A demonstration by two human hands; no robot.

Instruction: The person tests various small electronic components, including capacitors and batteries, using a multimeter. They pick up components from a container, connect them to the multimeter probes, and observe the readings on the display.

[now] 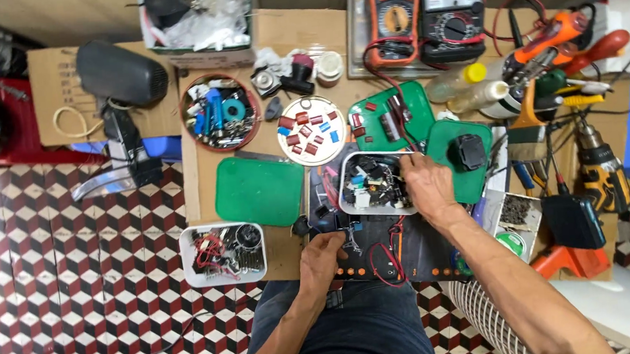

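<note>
Reaching into the white parts tray (347, 197), the right hand (428, 186) pinches among components, while the nearer left hand (322, 260) clasps the dark circuit board (383, 258) below it.

Flattened cardboard sheets (272, 36) cover a floor of red, black and white cube-pattern tiles (70, 244). On the cardboard lie a green lid (259, 192), a white square tub of parts (223, 253), a round red-rimmed dish of components (219, 111), a white plate of small red and blue capacitors (312, 129), a second white tub (373, 182), two more green lids (389, 117) and two multimeters (426, 9). A cordless drill (600, 167) lies at the right.
</note>
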